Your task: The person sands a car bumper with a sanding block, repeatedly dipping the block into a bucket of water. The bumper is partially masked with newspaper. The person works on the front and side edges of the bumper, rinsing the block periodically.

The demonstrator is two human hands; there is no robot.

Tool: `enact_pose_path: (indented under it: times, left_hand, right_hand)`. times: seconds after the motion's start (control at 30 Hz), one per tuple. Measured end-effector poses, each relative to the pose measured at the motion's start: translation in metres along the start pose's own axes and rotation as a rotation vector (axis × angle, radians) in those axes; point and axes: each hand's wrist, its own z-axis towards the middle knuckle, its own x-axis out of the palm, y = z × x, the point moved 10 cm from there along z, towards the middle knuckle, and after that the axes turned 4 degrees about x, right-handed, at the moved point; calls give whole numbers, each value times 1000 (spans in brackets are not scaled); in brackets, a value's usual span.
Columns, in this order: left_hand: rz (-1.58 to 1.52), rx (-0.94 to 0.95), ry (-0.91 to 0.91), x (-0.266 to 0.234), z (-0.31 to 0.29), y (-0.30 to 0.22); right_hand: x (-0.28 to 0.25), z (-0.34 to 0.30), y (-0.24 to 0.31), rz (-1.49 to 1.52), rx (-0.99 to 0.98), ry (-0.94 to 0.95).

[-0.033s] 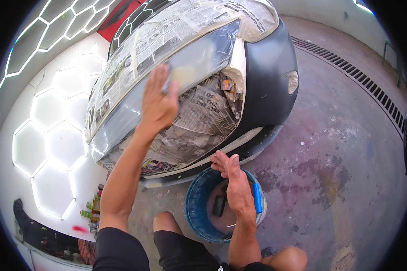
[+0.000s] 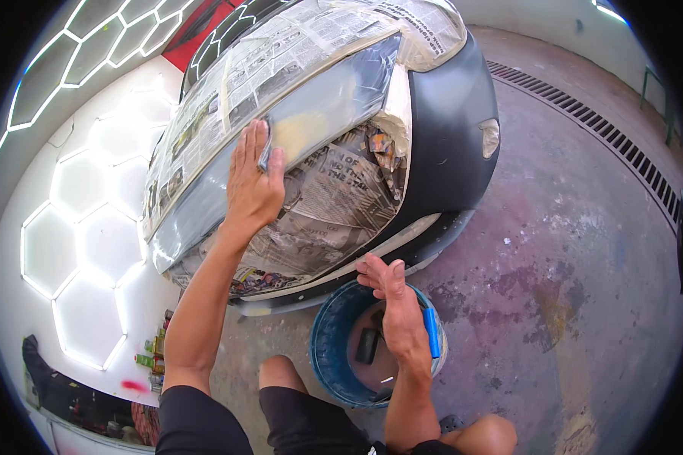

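My left hand (image 2: 254,178) lies along the grey primed wheel-arch panel (image 2: 224,182) of a car, fingers stretched out. A thin dark-grey sheet that looks like sandpaper (image 2: 265,154) shows between its thumb and fingers, pressed to the surface. Just right of the fingertips is a yellowish patch (image 2: 302,130) on the panel. My right hand (image 2: 402,311) holds nothing; its fingers are bent slightly and the thumb stands apart. It hovers over the right side of a blue bucket (image 2: 325,341), close to the lower edge of the dark bumper (image 2: 449,144).
Murky water and a black block (image 2: 367,345) are in the bucket; a blue grip (image 2: 432,332) sits at its rim. Newspaper (image 2: 341,193) fills the wheel opening, and taped newspaper (image 2: 269,64) covers the body above. Bottles (image 2: 155,353) stand left. A floor grate (image 2: 584,121) runs at right.
My left hand has slid a little down and to the left along the panel, showing more of the yellowish patch. My right hand has hardly moved.
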Motion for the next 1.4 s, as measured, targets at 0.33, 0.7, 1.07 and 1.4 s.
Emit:
enact_pose_path:
  times: [0.33, 0.7, 1.07, 1.4]
  left_hand:
    - [-47, 104, 44, 8, 10, -11]
    - [57, 379, 98, 16, 21, -35]
    - [113, 515, 31, 8, 27, -57]
    - [-499, 270, 255, 27, -268, -39]
  right_hand:
    - [26, 4, -22, -32, 53, 11]
    - [31, 5, -31, -27, 20, -32]
    - [21, 1, -34, 29, 18, -94]
    - [-97, -13, -7, 152, -177, -487]
